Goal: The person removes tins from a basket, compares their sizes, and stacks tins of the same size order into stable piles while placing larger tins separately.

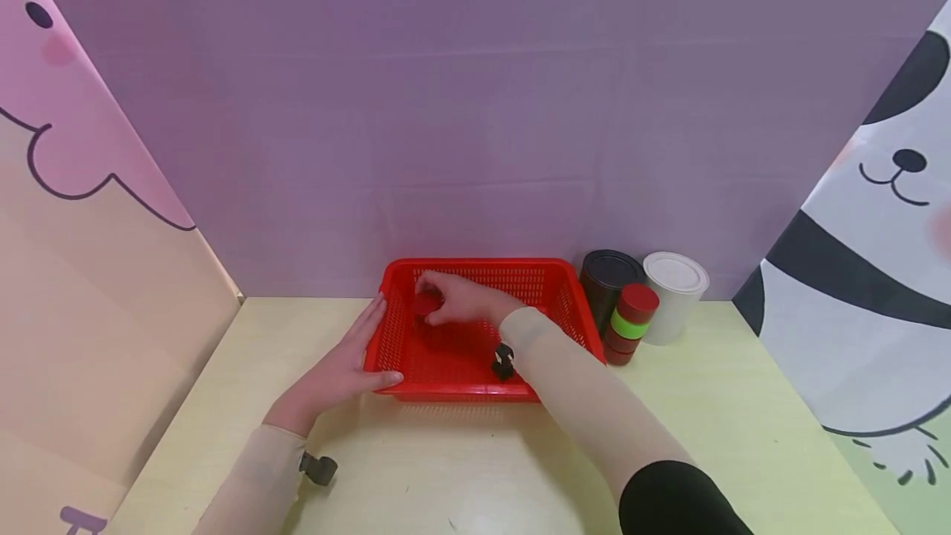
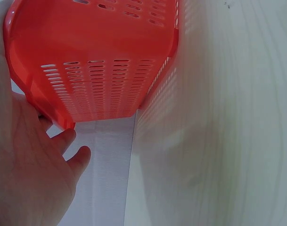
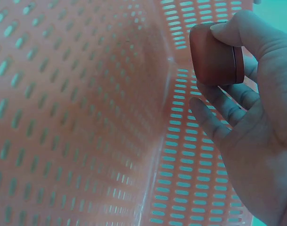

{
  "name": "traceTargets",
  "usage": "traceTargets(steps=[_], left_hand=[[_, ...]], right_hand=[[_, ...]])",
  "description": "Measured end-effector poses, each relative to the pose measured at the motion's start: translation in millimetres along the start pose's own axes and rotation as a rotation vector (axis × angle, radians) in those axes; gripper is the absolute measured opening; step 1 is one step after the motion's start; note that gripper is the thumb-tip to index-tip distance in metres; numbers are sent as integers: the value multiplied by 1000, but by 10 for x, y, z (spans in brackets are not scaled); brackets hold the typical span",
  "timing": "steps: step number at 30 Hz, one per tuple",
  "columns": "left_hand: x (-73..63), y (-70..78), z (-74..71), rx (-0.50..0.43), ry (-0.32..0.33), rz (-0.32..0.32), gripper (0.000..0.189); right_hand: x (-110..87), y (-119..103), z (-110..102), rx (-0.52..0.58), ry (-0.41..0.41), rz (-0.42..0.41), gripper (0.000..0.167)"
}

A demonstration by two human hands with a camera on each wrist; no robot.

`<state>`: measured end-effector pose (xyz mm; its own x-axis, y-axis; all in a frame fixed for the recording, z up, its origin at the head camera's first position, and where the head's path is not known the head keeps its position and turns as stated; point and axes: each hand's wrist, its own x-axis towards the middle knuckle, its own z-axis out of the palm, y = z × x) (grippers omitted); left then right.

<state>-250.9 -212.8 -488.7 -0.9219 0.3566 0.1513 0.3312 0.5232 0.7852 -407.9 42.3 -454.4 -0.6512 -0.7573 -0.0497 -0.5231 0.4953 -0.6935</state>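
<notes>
A red perforated plastic basket (image 1: 446, 393) stands against the back wall. My left hand (image 1: 345, 366) rests along its left rim, fingers stretched out and spread, the thumb laid over the near left corner. In the left wrist view, two fingertips (image 2: 79, 160) reach beyond the rim, beside the basket's slotted outer wall (image 2: 101, 89). My right hand (image 1: 468, 301) is inside the basket, pinching a small red lidded canister (image 3: 214, 56) between thumb and fingers. The canister is close to the basket's left wall, tilted onto its side in the right wrist view.
Right of the basket stand a black lidded can (image 1: 611, 271) and a white lidded can (image 1: 674, 300). In front of them is a small stack of red and green round containers (image 1: 630, 325). A purple wall (image 1: 475, 122) closes off the pale wooden table (image 1: 446, 469) at the back.
</notes>
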Motion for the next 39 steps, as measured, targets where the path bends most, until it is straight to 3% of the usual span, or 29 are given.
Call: traceTargets(steps=[19, 29, 39], left_hand=[[0, -10, 12, -30, 5, 8, 127], [-2, -15, 12, 12, 15, 11, 125], [-3, -28, 9, 7, 14, 9, 125]], right_hand=[[-114, 9, -167, 117, 88, -15, 57], [-135, -56, -197, 179, 122, -6, 55], [-148, -122, -248, 164, 151, -27, 55]])
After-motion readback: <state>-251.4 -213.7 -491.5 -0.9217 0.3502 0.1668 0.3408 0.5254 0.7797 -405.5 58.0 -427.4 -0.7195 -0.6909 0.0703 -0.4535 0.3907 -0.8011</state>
